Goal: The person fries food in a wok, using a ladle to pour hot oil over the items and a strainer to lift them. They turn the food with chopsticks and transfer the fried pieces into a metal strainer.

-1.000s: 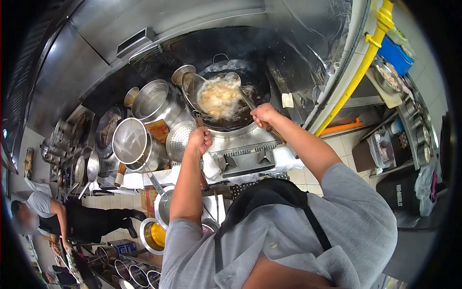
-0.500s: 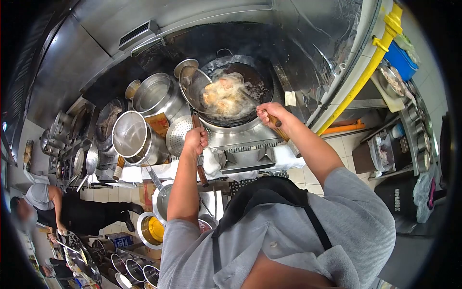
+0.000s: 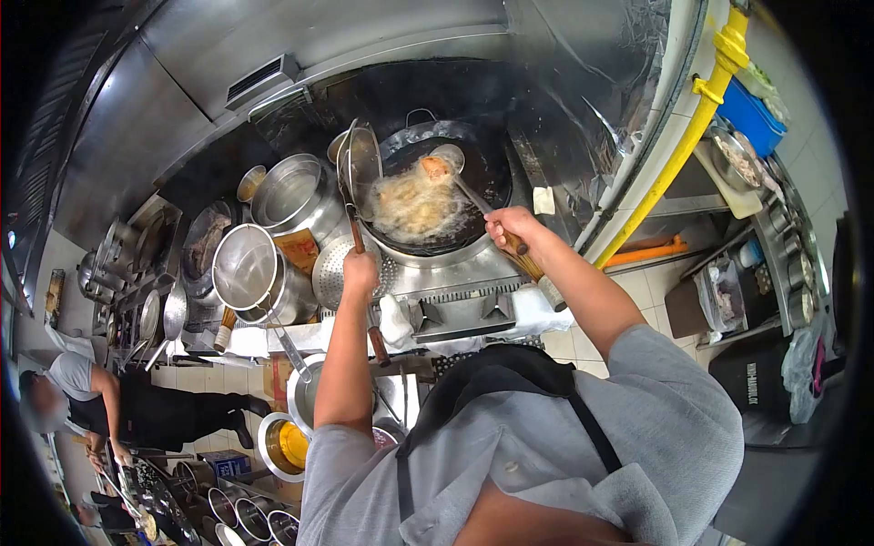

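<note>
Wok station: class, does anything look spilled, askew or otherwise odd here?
Nothing clearly stands out. The strainer tilts steeply, but the left hand grips its handle; the foam appears contained within the wok.

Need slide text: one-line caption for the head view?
Left hand grips a strainer, right hand a ladle with a browned piece at its bowl, at a foaming wok.
</note>
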Motion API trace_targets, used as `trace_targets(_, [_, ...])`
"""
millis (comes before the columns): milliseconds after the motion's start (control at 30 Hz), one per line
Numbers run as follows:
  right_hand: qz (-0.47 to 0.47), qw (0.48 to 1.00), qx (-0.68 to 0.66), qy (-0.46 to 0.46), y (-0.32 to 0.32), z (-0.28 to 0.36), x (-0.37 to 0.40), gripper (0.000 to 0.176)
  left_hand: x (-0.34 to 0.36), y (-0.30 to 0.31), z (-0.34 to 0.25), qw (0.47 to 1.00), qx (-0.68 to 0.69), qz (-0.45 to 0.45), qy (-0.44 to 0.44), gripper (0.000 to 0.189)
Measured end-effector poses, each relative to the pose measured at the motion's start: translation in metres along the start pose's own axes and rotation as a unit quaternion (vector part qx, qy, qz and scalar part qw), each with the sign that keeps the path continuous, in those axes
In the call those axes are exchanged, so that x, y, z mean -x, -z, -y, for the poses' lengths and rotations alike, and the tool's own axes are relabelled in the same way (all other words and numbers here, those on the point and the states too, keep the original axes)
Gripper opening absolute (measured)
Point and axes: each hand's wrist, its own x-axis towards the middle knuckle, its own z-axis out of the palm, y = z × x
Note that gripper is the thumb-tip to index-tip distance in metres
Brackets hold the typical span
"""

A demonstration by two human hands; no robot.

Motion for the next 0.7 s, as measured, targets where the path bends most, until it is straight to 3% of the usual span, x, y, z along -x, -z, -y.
trace_targets(133, [-0.005, 1.000, -0.008, 0.012, 0.003, 0.005, 0.001, 0.017, 0.012, -0.006, -0.018, 0.994, 0.099, 0.052, 0.015, 0.002])
trace_targets(200, [-0.008, 0.999, 0.035, 0.019, 0.005, 0.008, -0.001, 0.019, 0.014, -0.015, -0.029, 0.979, 0.175, 0.082, 0.065, 0.006])
trace_targets(433, [-0.069, 0.973, 0.200, 0.097, 0.000, 0.001, -0.012, 0.019, 0.005, -0.045, -0.024, 0.973, 0.166, 0.121, 0.105, 0.013])
trace_targets(500, [-0.144, 0.896, 0.392, 0.148, -0.002, -0.003, -0.019, 0.017, 0.005, -0.055, -0.027, 0.969, 0.183, 0.119, 0.120, 0.012])
trace_targets(533, [-0.147, 0.782, 0.558, 0.236, 0.014, -0.014, -0.046, 0.018, 0.002, -0.059, -0.026, 0.968, 0.180, 0.118, 0.131, 0.013])
trace_targets(567, [-0.146, 0.782, 0.558, 0.236, 0.015, -0.015, -0.047, 0.018, -0.001, -0.062, -0.026, 0.966, 0.178, 0.117, 0.143, 0.013])
trace_targets(633, [-0.205, 0.704, 0.585, 0.345, 0.018, -0.020, -0.050, 0.019, -0.005, -0.064, -0.025, 0.970, 0.169, 0.112, 0.136, 0.014])
trace_targets(667, [-0.204, 0.705, 0.586, 0.344, 0.019, -0.019, -0.047, 0.019, -0.006, -0.065, -0.025, 0.973, 0.161, 0.107, 0.129, 0.014])
trace_targets(700, [-0.171, 0.635, 0.638, 0.400, 0.022, -0.017, -0.044, 0.019, -0.006, -0.064, -0.025, 0.972, 0.162, 0.106, 0.131, 0.014])
